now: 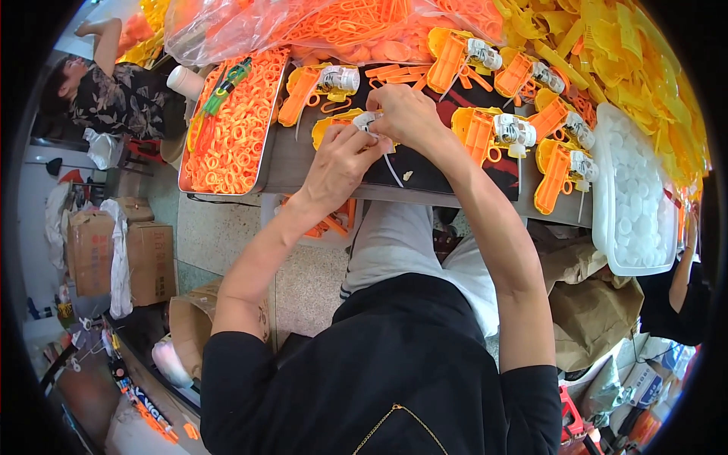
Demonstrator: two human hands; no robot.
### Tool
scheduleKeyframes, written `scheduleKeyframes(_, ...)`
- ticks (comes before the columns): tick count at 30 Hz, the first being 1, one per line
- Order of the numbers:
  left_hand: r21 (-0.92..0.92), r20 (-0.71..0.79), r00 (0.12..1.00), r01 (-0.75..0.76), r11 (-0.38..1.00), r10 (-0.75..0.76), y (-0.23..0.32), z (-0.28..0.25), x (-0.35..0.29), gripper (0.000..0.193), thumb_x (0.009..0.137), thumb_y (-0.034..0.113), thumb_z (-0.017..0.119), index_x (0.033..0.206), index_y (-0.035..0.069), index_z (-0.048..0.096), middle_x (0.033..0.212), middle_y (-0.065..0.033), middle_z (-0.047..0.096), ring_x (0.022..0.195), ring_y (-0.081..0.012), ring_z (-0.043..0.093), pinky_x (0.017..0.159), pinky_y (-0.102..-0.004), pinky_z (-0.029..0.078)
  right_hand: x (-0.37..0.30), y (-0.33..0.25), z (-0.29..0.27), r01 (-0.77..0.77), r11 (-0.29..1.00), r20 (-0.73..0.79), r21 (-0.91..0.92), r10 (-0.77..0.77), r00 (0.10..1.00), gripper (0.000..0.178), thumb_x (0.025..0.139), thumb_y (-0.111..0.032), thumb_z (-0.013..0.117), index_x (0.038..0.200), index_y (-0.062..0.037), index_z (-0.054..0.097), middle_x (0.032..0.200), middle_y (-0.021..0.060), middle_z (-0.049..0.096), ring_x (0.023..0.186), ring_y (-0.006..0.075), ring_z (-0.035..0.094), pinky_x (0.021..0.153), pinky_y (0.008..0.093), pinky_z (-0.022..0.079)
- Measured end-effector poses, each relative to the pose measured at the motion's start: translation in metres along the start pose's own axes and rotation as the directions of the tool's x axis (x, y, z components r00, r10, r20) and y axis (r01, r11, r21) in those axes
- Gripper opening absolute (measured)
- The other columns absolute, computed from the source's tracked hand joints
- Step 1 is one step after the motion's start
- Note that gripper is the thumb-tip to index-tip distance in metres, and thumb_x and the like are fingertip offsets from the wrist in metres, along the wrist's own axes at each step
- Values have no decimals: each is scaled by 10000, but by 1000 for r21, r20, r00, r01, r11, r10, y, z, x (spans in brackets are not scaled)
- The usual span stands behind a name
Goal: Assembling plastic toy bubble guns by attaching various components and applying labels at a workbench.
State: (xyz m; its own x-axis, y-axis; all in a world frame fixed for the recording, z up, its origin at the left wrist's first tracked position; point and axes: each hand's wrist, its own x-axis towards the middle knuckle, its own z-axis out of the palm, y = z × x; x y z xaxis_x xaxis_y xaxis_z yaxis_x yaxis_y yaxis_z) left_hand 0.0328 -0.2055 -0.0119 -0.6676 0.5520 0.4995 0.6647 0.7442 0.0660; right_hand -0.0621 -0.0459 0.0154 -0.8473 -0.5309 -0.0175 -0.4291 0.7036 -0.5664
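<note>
Both my hands meet over a partly assembled yellow plastic toy shell (323, 136) with a white cylinder part (367, 120) in it. My left hand (339, 168) has its fingers curled around the near side of the shell. From the right, my right hand (409, 115) pinches at the white part, its fingertips bent down. A thin pale strip (394, 171) hangs out below the hands. What lies between the fingertips is hidden. Close by on the left rests another yellow and orange toy assembly (302, 95) with a white cylinder.
A metal tray (262, 178) of orange rings, with green-handled pliers (227, 85) on top, stands left. Several toy assemblies (557, 171) lie right, beside a clear tub (607, 243) of white caps. Orange parts in a plastic bag (220, 38) and yellow parts (629, 61) are piled behind.
</note>
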Motion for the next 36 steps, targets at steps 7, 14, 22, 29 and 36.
scheduleKeyframes(7, -2, 137, 989, -55, 998, 55, -5, -2, 5, 351, 830, 16, 628, 1162, 97, 708, 1044, -58, 630, 1001, -228, 624, 911, -371, 452, -1, 3, 2, 13, 1000, -14, -1, -13, 1000, 345, 708, -190, 759, 1030, -66, 751, 1013, 141, 735, 991, 336, 704, 860, 450, 543)
scheduleKeyframes(14, -23, -53, 996, 73, 997, -74, 4, 10, -17, 327, 843, 61, 692, 1169, 87, 711, 1037, -63, 662, 989, -245, 630, 895, -398, 465, 0, 7, 9, 20, 1000, -39, -24, -21, 999, 334, 725, -196, 759, 1033, -66, 745, 1038, 146, 725, 1042, 335, 685, 883, 457, 537)
scheduleKeyframes(22, -4, -58, 974, 218, 976, -218, 4, 3, -24, 354, 854, 110, 747, 1203, 85, 691, 1160, -65, 643, 1017, -259, 611, 910, -414, 450, -11, 13, 13, 129, 991, -149, 36, -122, 981, 307, 799, -216, 731, 1062, -61, 709, 1069, 154, 686, 1051, 355, 660, 884, 468, 528)
scheduleKeyframes(29, 104, 26, 964, 262, 959, -266, 23, -9, -28, 455, 858, 96, 685, 1310, 92, 640, 1334, -104, 574, 1201, -310, 541, 1060, -486, 395, -8, 19, 15, 148, 980, -135, 135, -130, 982, 327, 845, -257, 727, 1078, -30, 696, 1071, 164, 670, 1069, 356, 656, 916, 450, 520)
scheduleKeyframes(36, -9, 42, 948, 317, 948, -317, 41, 1, -61, 603, 790, -21, 594, 1385, 72, 593, 1500, -142, 490, 1334, -330, 479, 1183, -567, 296, 66, -14, 47, 346, 863, -343, -367, -472, 812, 637, 762, -238, 812, 1301, -45, 533, 1231, 126, 596, 1186, 349, 547, 971, 495, 468)
